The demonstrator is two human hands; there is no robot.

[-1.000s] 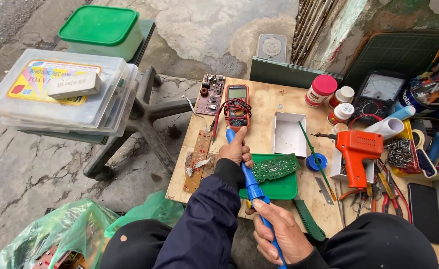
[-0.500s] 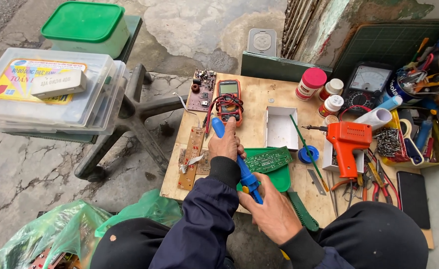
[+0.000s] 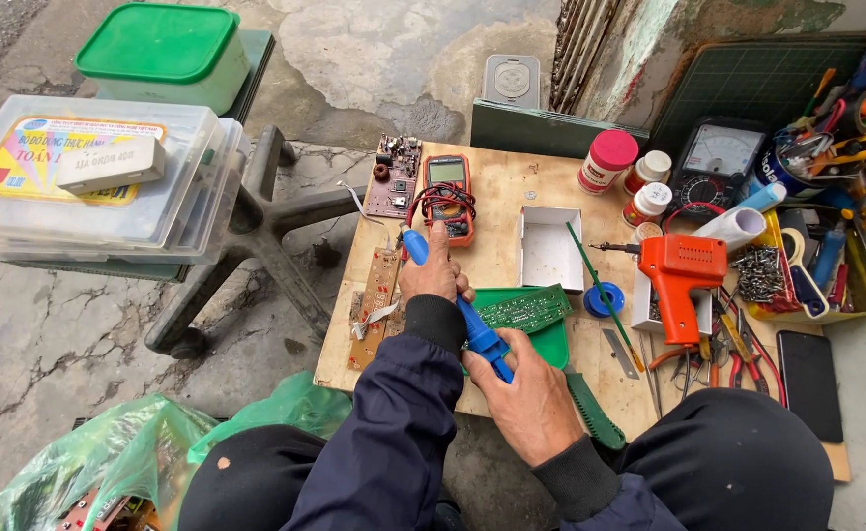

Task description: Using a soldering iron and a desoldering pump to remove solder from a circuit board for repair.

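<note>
Centrally, on the wooden tabletop (image 3: 512, 211): a long blue tool (image 3: 458, 310), lying slantwise, its pale tip toward the red multimeter (image 3: 448, 197).

Left hand (image 3: 433, 275): grip clenched over the upper end of the blue tool, just below the red multimeter, knuckles up.

Right hand (image 3: 531, 398): grip grasping the lower end of the blue tool, at the near edge of the tabletop.

Green circuit board (image 3: 523, 309): flat, just right of the blue tool, resting on a green tray (image 3: 551, 344).

Brown circuit board (image 3: 379, 305): long strip, left of the left hand.

Small purple circuit board (image 3: 396, 177): just left of the red multimeter.

White open box (image 3: 549, 249): right of the red multimeter.

Orange soldering gun (image 3: 679, 280): further right, upright on its handle.

Analog meter (image 3: 718, 157): far right of the red multimeter, at the back edge.

Yellow tray of tools (image 3: 826, 265): at the right border of the tabletop.

Black phone (image 3: 811, 383): below the yellow tray.
</note>
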